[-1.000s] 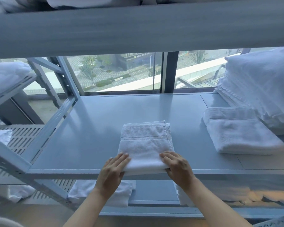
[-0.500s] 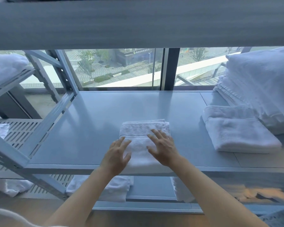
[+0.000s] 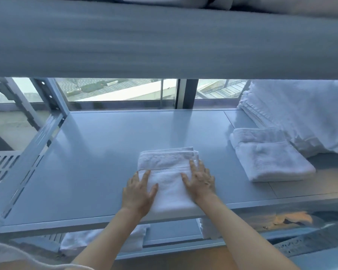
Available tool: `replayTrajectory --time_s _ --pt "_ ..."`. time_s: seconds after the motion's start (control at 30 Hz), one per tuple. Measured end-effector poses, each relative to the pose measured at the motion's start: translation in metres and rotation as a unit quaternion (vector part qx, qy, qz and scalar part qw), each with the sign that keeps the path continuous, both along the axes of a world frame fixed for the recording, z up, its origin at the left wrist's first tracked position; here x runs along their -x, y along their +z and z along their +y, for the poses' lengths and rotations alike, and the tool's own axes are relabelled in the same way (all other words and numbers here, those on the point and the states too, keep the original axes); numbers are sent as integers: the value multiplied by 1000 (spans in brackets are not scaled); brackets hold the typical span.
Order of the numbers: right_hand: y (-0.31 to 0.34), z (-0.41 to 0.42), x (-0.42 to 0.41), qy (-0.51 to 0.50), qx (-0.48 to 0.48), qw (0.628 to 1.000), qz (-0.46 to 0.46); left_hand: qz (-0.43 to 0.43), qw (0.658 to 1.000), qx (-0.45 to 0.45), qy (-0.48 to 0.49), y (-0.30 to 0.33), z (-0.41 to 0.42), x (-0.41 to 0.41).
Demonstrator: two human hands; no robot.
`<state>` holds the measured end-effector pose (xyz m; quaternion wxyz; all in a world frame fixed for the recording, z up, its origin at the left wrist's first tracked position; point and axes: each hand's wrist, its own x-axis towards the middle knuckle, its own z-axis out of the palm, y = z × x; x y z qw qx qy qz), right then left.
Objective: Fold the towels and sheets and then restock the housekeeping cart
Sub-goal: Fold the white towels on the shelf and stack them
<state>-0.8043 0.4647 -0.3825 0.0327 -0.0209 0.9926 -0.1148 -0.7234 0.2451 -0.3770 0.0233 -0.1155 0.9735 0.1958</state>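
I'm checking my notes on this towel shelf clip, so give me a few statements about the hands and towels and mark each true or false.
1. Both hands, left hand and right hand, lie flat on the folded towel. True.
2. The folded towel sits on the floor. False: it lies on the grey shelf, at its front edge.
3. A second folded towel lies to the right, apart from the first. True.
4. The right hand grips the tall linen stack. False: it rests open on the folded towel.
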Motion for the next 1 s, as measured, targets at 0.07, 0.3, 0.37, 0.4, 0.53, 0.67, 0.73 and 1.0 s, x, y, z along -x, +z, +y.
replayTrajectory --time_s 0.07,0.3,0.37,0.4,0.53,0.67,0.73,1.0 --pt "-1 -4 -8 -32 5 999 -6 21 999 -34 8 3 7 7" --pt "10 12 -1 -103 90 989 -52 42 992 -116 34 5 33 25" --pt "16 28 9 -104 111 986 -68 52 987 -146 51 7 42 32" --pt "19 36 14 -98 124 985 -71 69 983 -159 55 9 48 35" --pt "40 73 32 -55 185 980 -47 151 971 -178 57 25 85 46" --pt "75 123 51 -18 230 973 30 234 955 -176 47 52 135 64" --pt "95 158 64 -13 238 968 75 267 945 -188 35 67 165 79" --pt "107 313 114 -81 192 971 116 276 930 -237 -54 90 321 150"
